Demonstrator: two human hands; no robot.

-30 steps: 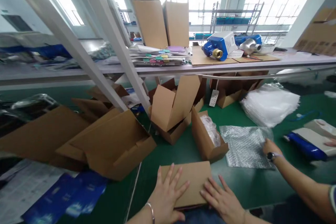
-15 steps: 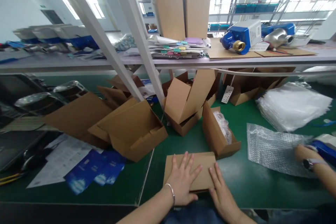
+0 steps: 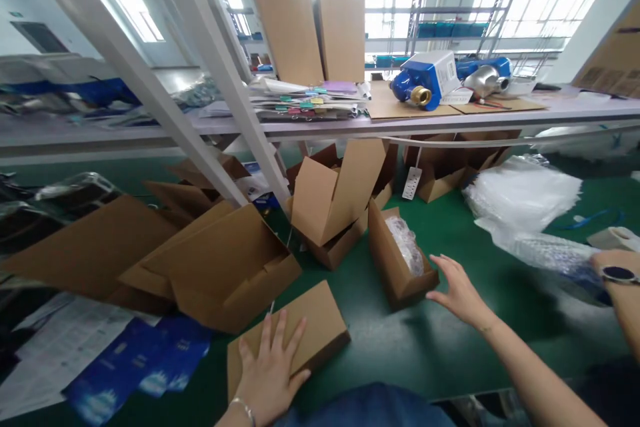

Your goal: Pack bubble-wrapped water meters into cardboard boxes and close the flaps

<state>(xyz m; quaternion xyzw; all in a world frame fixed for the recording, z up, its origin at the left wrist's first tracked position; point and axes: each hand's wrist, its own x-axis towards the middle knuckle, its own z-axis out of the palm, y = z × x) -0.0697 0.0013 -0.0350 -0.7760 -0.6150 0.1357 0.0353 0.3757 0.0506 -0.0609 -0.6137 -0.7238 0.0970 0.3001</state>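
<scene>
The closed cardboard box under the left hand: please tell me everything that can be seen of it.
The closed cardboard box is flat, rectangular and plain brown, with no print or tape visible. Its lid is shut. It lies on the green table near the front edge, turned at an angle, its right end further away. The left hand rests flat on its top with fingers spread. An open box lies close behind it; whether they touch is unclear.
</scene>
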